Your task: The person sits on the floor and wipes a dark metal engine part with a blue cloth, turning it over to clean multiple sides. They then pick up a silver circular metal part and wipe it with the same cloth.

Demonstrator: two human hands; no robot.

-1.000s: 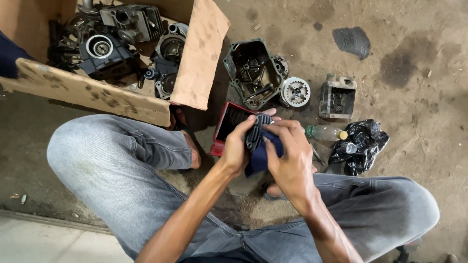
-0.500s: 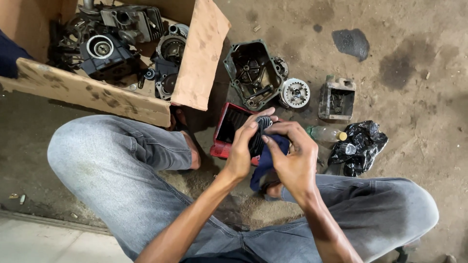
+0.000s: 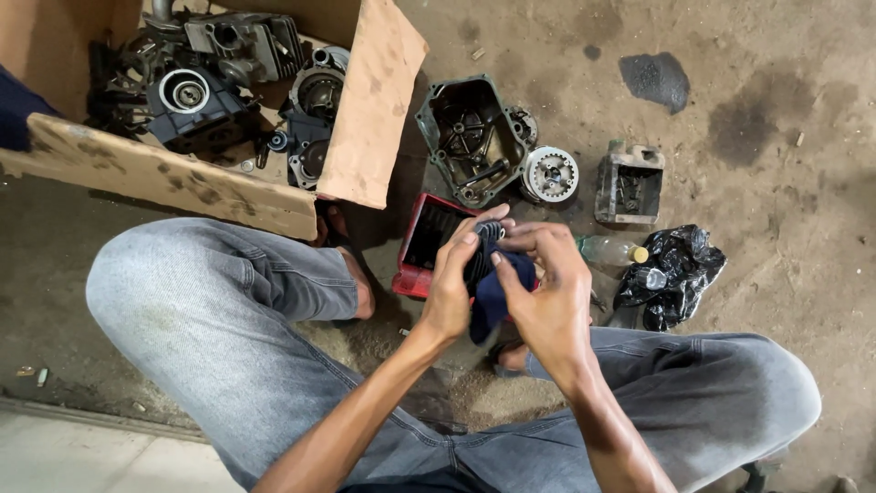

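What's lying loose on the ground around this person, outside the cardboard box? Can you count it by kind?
Metal engine parts: 3 (open casing, round toothed piece, small grey block)
Red trays: 1
Plastic bottles: 1
Black plastic bags: 1
Total: 6

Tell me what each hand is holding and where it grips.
Left hand grips a dark ribbed part by its side; right hand presses a blue cloth against it.

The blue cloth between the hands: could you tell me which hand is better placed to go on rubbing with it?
Probably the right hand: its fingers pinch the blue cloth, while the left hand steadies the dark ribbed part.
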